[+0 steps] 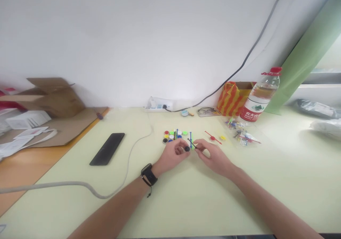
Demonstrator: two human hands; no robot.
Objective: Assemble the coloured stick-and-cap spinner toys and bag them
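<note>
Between its thumb and fingers my left hand (175, 153) pinches a small black disc (187, 148). My right hand (211, 154) grips a thin black arrow-shaped stick (191, 144), close beside the disc; whether the two touch I cannot tell. Just beyond the hands lie several small coloured discs, among them a red disc (166, 132) and a green disc (184, 133). A blue arrow-shaped stick (190, 135) lies past the fingertips. To the right are a red arrow-shaped stick with a red disc (212, 138) and a yellow disc (223, 137).
A clear bag of coloured parts (243, 134) lies at the right, before a water bottle (259, 97) and a striped paper bag (231, 98). A black phone (107, 149) and a grey cable (87, 185) lie left. A power strip (157, 105) sits against the wall.
</note>
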